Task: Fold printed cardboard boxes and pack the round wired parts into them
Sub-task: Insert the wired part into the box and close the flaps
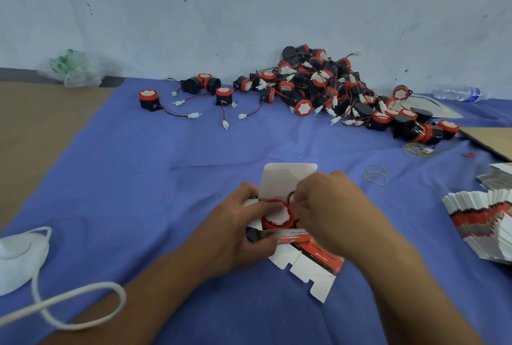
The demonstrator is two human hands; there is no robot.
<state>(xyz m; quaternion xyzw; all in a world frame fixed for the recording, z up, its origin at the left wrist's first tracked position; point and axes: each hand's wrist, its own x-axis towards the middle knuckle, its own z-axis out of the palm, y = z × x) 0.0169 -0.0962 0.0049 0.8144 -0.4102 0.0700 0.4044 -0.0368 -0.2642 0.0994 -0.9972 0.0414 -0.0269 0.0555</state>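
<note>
Blue cloth (166, 164) lies below a white wall (249, 6). Near centre, the left hand (238, 231) grips a half-folded box (288, 181), fingers curled round its left side. A part (278, 217) sits in the box's open top, and the right hand (329, 211) pinches the part's red wire (291, 195). More parts are in a pile (318, 81) far right.

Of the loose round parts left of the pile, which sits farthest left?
The upright round part standing alone nearest the brown surface, white face up, wire trailing right. The other strays lie closer to the pile.
</note>
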